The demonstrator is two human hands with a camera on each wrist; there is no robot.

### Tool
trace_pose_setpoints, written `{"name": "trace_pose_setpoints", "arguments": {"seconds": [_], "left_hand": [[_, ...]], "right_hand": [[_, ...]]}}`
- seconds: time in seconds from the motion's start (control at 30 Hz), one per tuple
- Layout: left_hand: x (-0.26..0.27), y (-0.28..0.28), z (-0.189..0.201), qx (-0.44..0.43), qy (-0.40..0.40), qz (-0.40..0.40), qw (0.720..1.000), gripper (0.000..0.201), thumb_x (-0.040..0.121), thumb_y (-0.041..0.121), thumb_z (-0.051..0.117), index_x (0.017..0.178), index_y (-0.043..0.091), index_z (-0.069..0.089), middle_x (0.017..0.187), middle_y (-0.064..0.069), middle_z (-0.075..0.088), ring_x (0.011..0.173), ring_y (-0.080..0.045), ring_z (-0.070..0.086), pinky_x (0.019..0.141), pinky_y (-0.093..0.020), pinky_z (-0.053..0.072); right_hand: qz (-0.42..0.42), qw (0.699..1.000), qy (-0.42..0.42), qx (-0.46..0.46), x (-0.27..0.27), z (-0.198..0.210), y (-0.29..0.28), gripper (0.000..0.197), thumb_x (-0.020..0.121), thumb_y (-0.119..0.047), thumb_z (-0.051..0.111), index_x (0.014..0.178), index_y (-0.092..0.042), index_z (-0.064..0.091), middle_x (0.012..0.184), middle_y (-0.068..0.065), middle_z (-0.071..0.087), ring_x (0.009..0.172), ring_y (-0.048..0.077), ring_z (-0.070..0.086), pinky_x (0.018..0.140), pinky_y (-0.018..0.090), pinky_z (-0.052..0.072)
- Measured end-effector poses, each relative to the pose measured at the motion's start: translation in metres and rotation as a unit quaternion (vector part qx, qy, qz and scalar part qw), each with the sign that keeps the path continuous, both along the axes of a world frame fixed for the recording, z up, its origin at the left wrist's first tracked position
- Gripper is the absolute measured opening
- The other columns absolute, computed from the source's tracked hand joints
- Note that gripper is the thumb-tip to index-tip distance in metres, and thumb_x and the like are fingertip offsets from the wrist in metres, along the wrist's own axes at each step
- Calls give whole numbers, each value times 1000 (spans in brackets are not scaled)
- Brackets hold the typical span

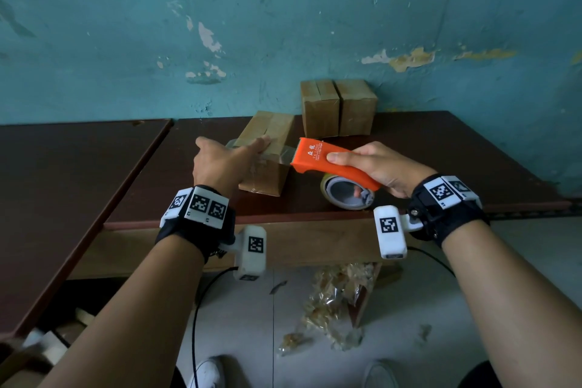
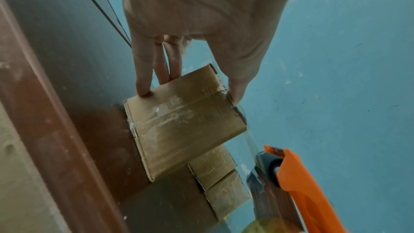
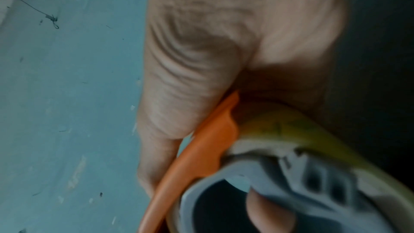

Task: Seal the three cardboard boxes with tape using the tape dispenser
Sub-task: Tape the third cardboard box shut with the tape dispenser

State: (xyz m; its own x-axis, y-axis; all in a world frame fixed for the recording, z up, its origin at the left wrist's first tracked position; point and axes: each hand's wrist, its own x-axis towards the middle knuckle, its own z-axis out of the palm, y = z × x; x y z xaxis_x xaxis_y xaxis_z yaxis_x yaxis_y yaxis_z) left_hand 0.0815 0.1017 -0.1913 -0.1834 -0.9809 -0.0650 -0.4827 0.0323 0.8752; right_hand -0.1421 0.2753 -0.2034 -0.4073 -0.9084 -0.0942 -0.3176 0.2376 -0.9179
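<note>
Your left hand [image 1: 220,164] lay flat, pinning the small brown cardboard box [image 1: 267,161] so your right hand [image 1: 378,167], wrapped round the orange plastic tape dispenser [image 1: 327,164], could draw clear tape [image 1: 285,154] taut

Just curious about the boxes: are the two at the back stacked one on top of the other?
No, the two back boxes stand side by side on the table against the wall.

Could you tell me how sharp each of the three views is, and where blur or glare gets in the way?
Head view: sharp, evenly lit, edges bowed by the wide lens. Left wrist view: box fairly crisp, glare on its tape, tape dispenser soft. Right wrist view: motion-blurred throughout, right hand and dispenser smeared, right side dark.
</note>
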Motion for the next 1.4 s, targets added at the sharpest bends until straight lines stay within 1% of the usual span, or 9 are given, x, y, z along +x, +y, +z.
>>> {"name": "trace_pose_setpoints", "arguments": {"seconds": [0.27, 0.37, 0.5, 0.67, 0.77, 0.9, 1.1, 1.2, 1.4], "left_hand": [[0, -2, -3, -6, -15, 1, 1000, 112, 62, 78, 86, 138, 10, 42, 130, -12, 63, 114, -33, 66, 96, -50, 60], [-1, -2, -3, 1, -14, 6, 1000, 110, 63, 78, 86, 137, 11, 41, 130, -12, 63, 113, -33, 66, 96, -50, 60], [-1, -1, -1, 3, -17, 9, 1000, 112, 64, 77, 86, 140, 9, 40, 134, -13, 62, 118, -34, 64, 95, -46, 58], [-1, 0, -1, -7, -26, 14, 1000, 112, 66, 77, 85, 141, 8, 40, 136, -15, 61, 122, -35, 63, 88, -42, 55], [-2, 1, -2, -14, -30, 14, 999, 110, 66, 78, 84, 139, 9, 40, 135, -14, 62, 121, -35, 64, 89, -42, 56], [-3, 0, -3, -18, -36, 15, 999, 111, 63, 81, 84, 138, 10, 41, 134, -13, 63, 121, -35, 64, 96, -47, 58], [0, -1, -2, -13, -28, 10, 999, 111, 65, 79, 84, 140, 10, 40, 132, -12, 62, 116, -33, 65, 94, -46, 60], [0, -1, -3, -10, -23, 6, 1000, 110, 66, 78, 84, 140, 10, 40, 131, -12, 62, 115, -32, 65, 89, -43, 59], [1, -1, -3, -7, -7, 7, 1000, 110, 67, 79, 83, 139, 10, 39, 133, -13, 62, 116, -32, 65, 83, -40, 54]], "right_hand": [[-11, 1000, 16, 23, -12, 4, 12, 78, 74, -64, 78, 105, 7, 74, 90, 22, 77, 60, 22, 65, 52, 24, 54], [-6, 999, 36, 38, -8, 5, 8, 80, 76, -67, 76, 105, 8, 73, 86, 18, 77, 57, 20, 65, 53, 23, 54], [-14, 996, 62, 64, -1, 11, -4, 90, 64, -77, 76, 102, 5, 73, 79, 11, 76, 55, 19, 66, 58, 25, 53], [-33, 992, 53, 106, 10, 14, -20, 73, 74, -72, 79, 99, -4, 72, 77, 9, 77, 55, 20, 67, 63, 29, 54], [-39, 990, 34, 130, 14, 15, -27, 76, 73, -73, 81, 109, -6, 75, 82, 10, 77, 53, 19, 67, 69, 33, 55], [-47, 990, 3, 136, 18, 12, -28, 63, 77, -69, 80, 116, -19, 75, 86, 9, 70, 50, 16, 61, 59, 29, 51], [-42, 976, 78, 201, 31, 20, -35, 56, 78, -65, 81, 91, -11, 75, 70, 5, 69, 70, 25, 66, 67, 31, 52], [-29, 974, 83, 208, 32, 22, -36, 55, 80, -64, 80, 90, -11, 75, 68, 4, 69, 69, 25, 66, 65, 30, 51], [-53, 980, 45, 188, 11, 23, -25, 64, 73, -66, 83, 101, -8, 74, 87, 10, 77, 78, 31, 72, 85, 40, 57]]}}
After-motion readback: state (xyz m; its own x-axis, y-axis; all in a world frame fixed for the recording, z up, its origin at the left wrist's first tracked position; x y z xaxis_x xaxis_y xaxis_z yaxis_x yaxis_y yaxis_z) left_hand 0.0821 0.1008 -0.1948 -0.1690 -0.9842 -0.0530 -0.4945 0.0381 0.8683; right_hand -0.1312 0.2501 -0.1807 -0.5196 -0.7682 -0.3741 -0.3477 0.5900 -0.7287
